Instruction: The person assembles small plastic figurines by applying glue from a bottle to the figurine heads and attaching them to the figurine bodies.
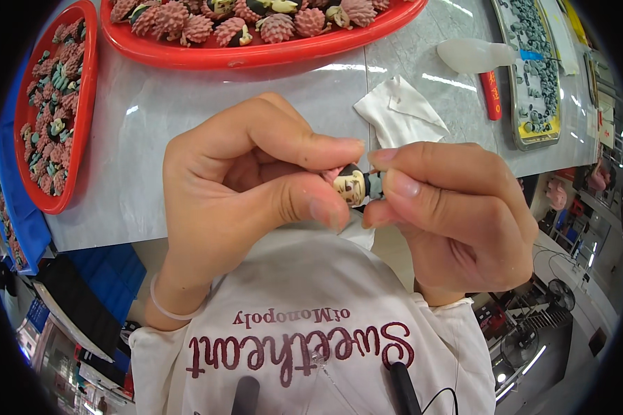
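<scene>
The left hand [211,176] pinches a small doll [353,187] by its head; the right hand [467,218] grips its dark end. Between them, fingertips hide much of it. The view's top cuts off the large red tray [253,58]; grey table [152,131] stretches below.

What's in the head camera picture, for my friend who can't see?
A person's left hand and right hand pinch a tiny painted figure by a grey table. Nearby are two red trays of spiky pink pieces, a white cloth and a whitish bottle.
</scene>
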`<state>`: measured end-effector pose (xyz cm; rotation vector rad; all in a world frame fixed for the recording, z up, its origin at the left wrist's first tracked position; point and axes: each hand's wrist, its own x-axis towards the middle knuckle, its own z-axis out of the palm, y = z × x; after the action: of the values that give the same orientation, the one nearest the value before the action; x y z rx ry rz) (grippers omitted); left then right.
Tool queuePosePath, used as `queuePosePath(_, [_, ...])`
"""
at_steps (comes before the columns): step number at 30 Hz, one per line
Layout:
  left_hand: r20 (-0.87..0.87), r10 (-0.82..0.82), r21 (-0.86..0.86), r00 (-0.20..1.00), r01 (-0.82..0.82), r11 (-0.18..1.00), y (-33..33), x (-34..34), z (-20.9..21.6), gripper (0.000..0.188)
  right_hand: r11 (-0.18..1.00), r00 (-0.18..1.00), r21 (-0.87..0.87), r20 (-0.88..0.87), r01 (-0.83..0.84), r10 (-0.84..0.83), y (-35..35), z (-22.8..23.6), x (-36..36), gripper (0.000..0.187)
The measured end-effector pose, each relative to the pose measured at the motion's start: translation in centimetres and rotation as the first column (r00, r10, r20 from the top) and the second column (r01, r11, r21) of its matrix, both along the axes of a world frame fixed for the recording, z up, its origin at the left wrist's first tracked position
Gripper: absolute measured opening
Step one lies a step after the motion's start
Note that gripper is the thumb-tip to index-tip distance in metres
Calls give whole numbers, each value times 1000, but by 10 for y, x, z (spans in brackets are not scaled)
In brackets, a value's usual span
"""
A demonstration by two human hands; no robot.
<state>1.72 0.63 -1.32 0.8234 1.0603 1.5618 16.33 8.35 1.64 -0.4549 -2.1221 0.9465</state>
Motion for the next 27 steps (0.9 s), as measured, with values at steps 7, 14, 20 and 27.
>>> queuePosePath(7, [390, -69, -70, 918, 104, 992, 0, 1, 5, 42, 983, 993, 183, 110, 21, -42, -2, 3, -2, 17])
queuePosePath(14, [-307, 186, 224, 934, -119, 967, -24, -56, 16, 34, 963, 986, 245, 93, 112, -139, -1, -4, 6, 33])
queuePosePath(20, [-900, 111, -181, 422, -593, 785, -60, -126, 59, 25, 970, 976, 163, 94, 178, -195, 5, -14, 13, 22])
queuePosePath(27, [-988, -138, -64, -75, -612, 788, -52, -143, 59, 30, 973, 976, 80, -27, 218, -217, 4, -19, 8, 28])
